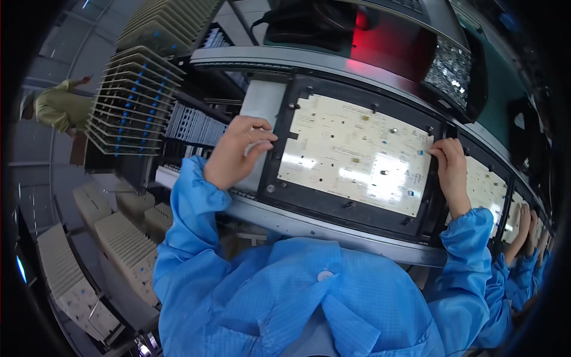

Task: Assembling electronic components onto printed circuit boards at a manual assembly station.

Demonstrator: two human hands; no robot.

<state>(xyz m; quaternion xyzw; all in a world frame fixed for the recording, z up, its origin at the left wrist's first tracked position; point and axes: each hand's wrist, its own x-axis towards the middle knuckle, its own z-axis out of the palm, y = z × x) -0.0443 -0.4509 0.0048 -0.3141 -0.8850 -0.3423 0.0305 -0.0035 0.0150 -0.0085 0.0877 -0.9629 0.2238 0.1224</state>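
Observation:
A white circuit board [351, 152] with small parts on it lies in a black carrier frame [333, 205] on a conveyor line. My left hand [235, 154] rests on the frame's left edge, fingers curled over it beside a white panel [260, 101]. My right hand [451, 169] grips the frame's right edge, fingertips touching the board's right side. Both arms wear blue sleeves.
Racks of stacked white boards [134, 98] stand to the left, more stacks [122, 247] lie low at the left. Another carrier with a board [488, 187] follows on the right, where a co-worker's hands [526, 223] reach in. A person in green [56, 107] stands far left.

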